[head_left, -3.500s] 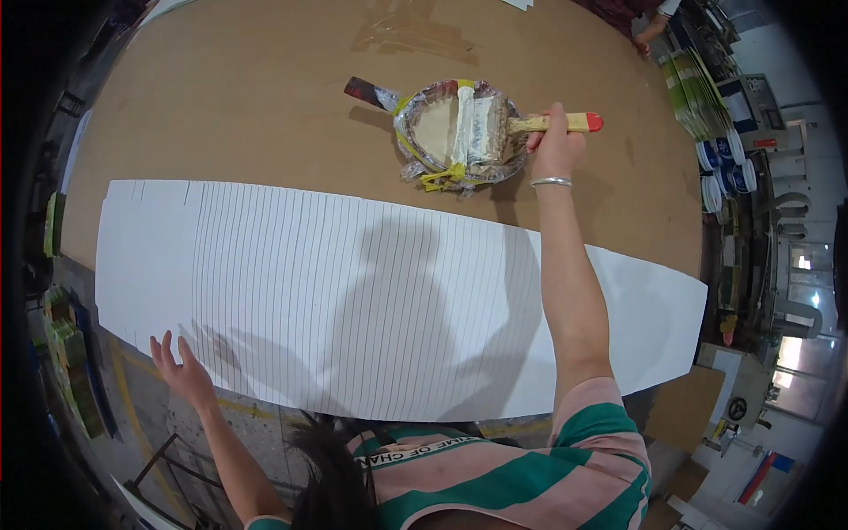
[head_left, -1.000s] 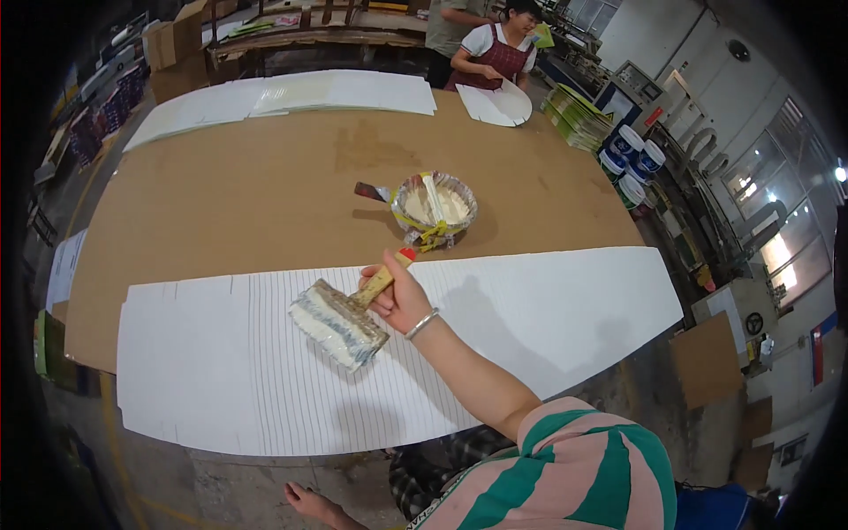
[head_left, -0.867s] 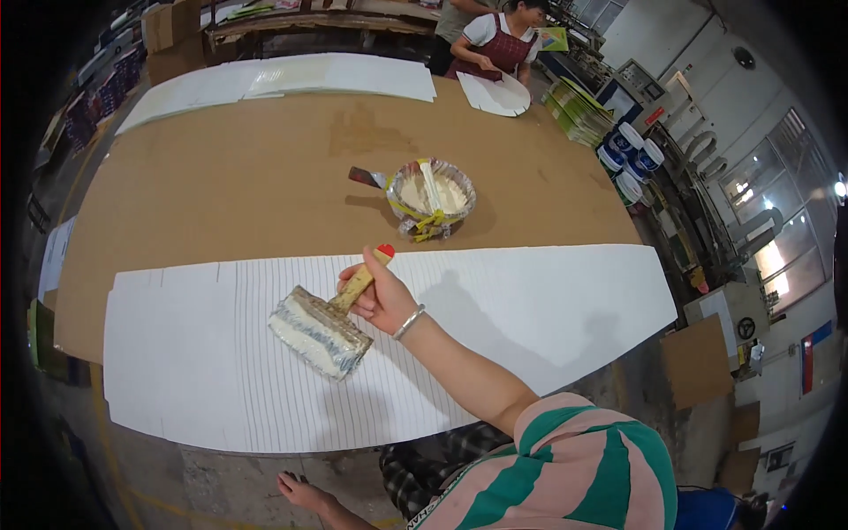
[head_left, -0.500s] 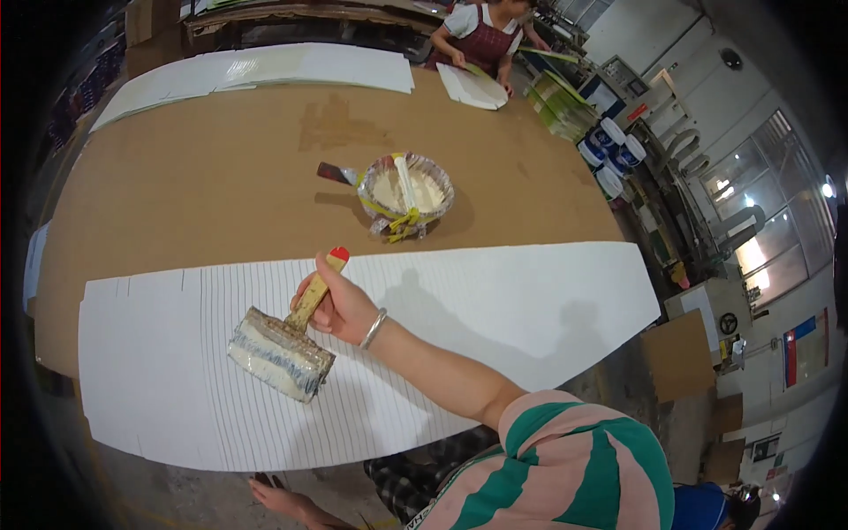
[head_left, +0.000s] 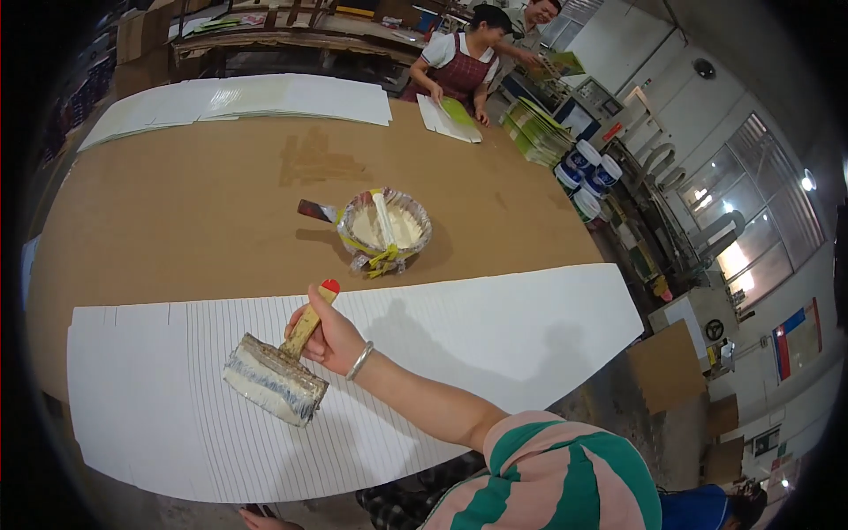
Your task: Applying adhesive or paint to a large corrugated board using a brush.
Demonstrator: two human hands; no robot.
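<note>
The wide flat brush (head_left: pixel 276 380) has left the plastic-lined bowl (head_left: pixel 421 242); right grip (head_left: pixel 330 342) pinches its handle (head_left: pixel 306 328), sensibly: likely head-heavy. Left grip (head_left: pixel 263 521): cannot tell.

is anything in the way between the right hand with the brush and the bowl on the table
Nothing visible stands between the right hand, gripping the brush, and the bowl: just the far edge of the white sheet and some brown tabletop. A pale bar does cross the bowl's mouth.
</note>
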